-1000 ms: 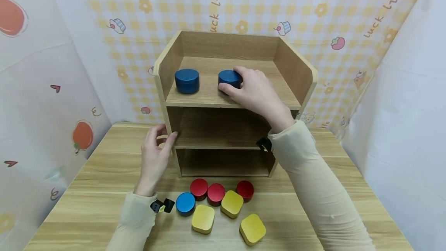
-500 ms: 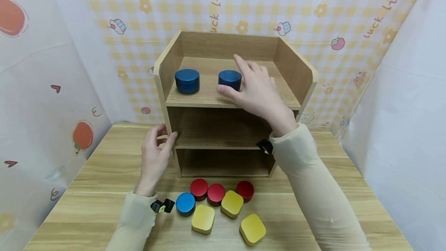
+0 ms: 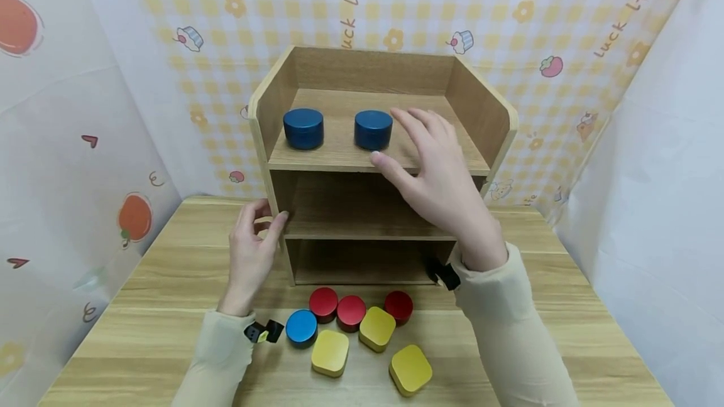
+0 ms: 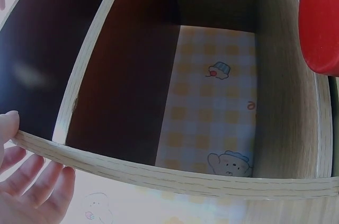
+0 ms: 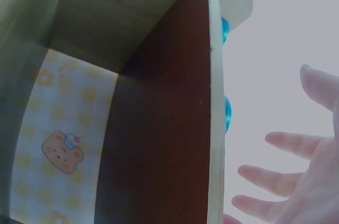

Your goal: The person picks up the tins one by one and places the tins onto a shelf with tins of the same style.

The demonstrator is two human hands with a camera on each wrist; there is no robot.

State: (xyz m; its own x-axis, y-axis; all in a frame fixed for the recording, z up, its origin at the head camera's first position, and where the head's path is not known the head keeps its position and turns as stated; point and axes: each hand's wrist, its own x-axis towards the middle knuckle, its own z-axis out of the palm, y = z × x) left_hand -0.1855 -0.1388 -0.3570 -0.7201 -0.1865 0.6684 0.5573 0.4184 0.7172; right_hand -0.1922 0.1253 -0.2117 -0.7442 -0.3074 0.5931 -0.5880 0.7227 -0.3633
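A three-level wooden shelf (image 3: 367,165) stands in the middle of the table. On its top level sit two round blue tins, a left tin (image 3: 303,130) and a right tin (image 3: 372,130). My right hand (image 3: 444,174), fingers spread, is just right of the right tin and apart from it. My left hand (image 3: 253,250) grips the left side panel (image 3: 271,200); in the left wrist view the thumb (image 4: 8,126) lies on the inner side and the fingers (image 4: 50,187) outside. In the right wrist view the tins show only as blue slivers past the board's edge.
In front of the shelf lie a blue tin (image 3: 301,328), three round red tins (image 3: 351,313) and three square yellow tins (image 3: 410,369). The wooden table (image 3: 170,306) has a patterned cloth (image 3: 226,80) hanging behind it and white cloth at both sides.
My right hand has let go of the right blue tin and drawn back toward the lower right. The tin stays on the top level. My left hand has not moved.
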